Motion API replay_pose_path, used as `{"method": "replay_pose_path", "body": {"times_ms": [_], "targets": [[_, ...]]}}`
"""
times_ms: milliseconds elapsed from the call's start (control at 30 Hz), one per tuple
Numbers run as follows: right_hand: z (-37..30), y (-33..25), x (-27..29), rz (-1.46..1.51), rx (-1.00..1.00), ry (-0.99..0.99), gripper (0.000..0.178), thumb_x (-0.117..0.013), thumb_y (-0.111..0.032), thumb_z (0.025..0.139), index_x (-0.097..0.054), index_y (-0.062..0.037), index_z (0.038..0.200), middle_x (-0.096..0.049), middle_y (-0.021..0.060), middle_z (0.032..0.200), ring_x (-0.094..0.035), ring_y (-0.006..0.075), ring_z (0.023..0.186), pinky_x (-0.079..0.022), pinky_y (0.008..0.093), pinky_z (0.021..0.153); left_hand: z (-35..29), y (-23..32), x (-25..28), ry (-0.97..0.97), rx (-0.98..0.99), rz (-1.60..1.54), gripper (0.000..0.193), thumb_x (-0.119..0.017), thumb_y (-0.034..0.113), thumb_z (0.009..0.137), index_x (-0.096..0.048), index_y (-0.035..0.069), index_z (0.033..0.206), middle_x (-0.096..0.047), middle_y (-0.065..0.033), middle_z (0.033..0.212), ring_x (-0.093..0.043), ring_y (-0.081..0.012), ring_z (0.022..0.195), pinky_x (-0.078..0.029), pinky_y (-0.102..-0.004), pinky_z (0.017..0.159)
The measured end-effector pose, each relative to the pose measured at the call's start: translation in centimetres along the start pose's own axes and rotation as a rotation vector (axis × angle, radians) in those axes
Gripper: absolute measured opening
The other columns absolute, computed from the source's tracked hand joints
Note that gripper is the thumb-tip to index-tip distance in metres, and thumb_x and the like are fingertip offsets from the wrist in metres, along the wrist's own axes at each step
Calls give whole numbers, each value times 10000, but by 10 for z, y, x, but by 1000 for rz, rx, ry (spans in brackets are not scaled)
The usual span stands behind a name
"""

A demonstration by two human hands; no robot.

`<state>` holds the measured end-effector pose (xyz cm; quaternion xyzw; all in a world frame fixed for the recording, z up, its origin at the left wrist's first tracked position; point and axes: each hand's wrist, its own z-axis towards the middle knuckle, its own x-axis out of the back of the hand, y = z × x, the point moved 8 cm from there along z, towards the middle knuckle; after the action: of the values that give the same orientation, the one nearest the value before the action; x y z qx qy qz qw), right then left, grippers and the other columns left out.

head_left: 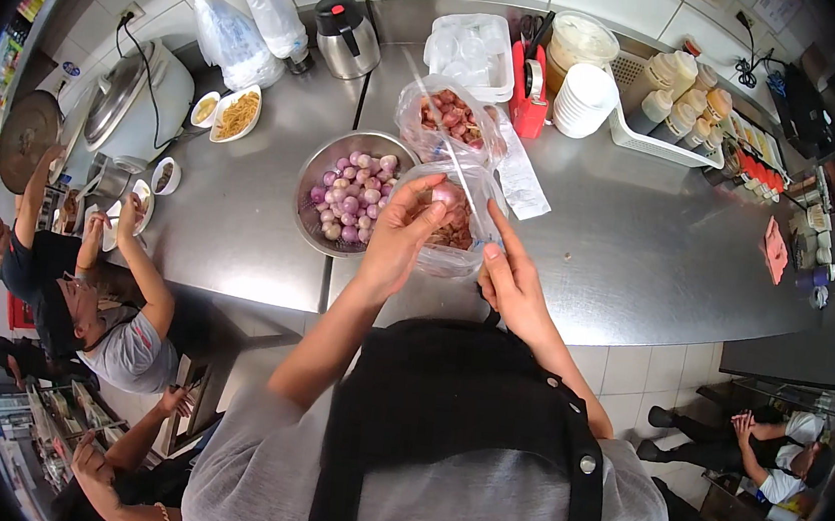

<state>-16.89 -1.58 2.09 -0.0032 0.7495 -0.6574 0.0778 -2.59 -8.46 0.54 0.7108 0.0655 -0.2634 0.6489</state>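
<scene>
My left hand (402, 234) is closed on a peeled-looking pinkish shallot (447, 196), held between thumb and fingers. Under the hands lies a clear plastic bag (450, 261) with brown-red skins (454, 232) inside. My right hand (511, 282) is curled at the bag's right side, index finger and thumb reaching toward the shallot. A dark sliver shows below its palm; what it grips I cannot make out. To the left, a round metal colander (304, 211) is filled with purple-white peeled shallots (350, 197). Beyond the hands stands another clear bag (407, 124) of unpeeled red shallots (454, 118).
On the steel counter (629, 261) are a printed paper (523, 175), a red holder (527, 110), stacked white tubs (585, 101), a basket of sauce bottles (665, 144), a thermal jug (346, 38) and a rice cooker (147, 99). Co-workers (134, 334) stand at the left; another person sits at the right.
</scene>
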Motion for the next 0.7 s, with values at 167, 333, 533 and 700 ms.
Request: {"method": "replay_pose_path", "body": {"times_ms": [167, 333, 533, 700], "targets": [[3, -3, -8, -250, 118, -47, 619, -501, -225, 1036, -224, -79, 1569, -656, 180, 1158, -652, 206, 935, -492, 330, 852, -6, 8, -9, -22, 30, -15, 355, -571, 134, 1006, -510, 25, 1338, -605, -84, 1242, -585, -170, 1152, -469, -342, 1018], [4, -7, -14, -248, 119, -82, 618, -510, -206, 1026, -234, -63, 1561, -469, 225, 1473, -520, 295, 1304, -373, 362, 1075, -8, 4, -4, -103, 54, -32, 341, -561, 177, 1016, -526, 16, 1314, -607, -73, 1235, -575, -169, 1159, -439, -362, 1044], [2, -10, -18, -238, 148, -99, 566, -515, -197, 1024, -315, -38, 1528, -439, 202, 1507, -382, 283, 1423, -313, 347, 1125, -9, -2, 0, -80, 83, -64, 311, -551, 194, 1022, -569, 17, 1277, -610, -64, 1246, -559, -161, 1175, -437, -329, 1003], [1, -5, -19, -180, 171, -99, 534, -510, -192, 1028, -350, -28, 1511, -405, 186, 1532, -346, 266, 1440, -270, 338, 1145, -7, -7, 7, -47, 96, -20, 291, -556, 186, 1020, -595, 20, 1257, -625, -54, 1237, -585, -132, 1112, -458, -300, 954]]}}
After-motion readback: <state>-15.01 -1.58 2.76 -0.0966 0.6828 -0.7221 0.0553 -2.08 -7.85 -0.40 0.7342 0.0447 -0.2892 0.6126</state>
